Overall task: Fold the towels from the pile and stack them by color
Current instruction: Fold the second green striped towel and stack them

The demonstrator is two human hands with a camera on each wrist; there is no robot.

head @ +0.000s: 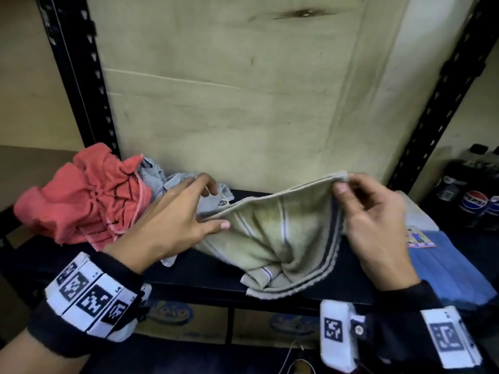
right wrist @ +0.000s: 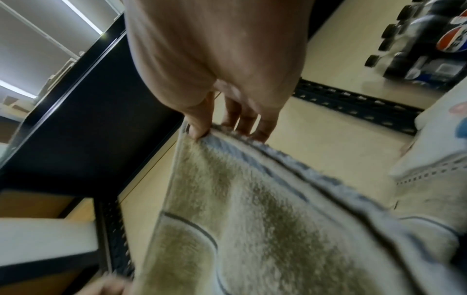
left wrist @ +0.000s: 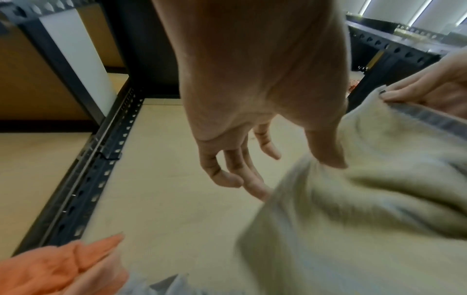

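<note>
The beige towel (head: 272, 238) is soft, light and limp; grip it at the corners. The right hand (head: 375, 220) pinches its far right corner. The left hand (head: 172, 220), fingers spread, touches its left edge.

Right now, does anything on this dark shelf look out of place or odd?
Yes. A small colourful printed card lies on the folded blue towel at the right, an odd item among towels. The beige striped towel, pinched by the right hand, hangs crumpled, not yet folded.

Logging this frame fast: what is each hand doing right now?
Left hand: open, fingers spread, thumb touching the beige towel.
Right hand: pinching the beige towel's top corner, thumb against fingers.
</note>
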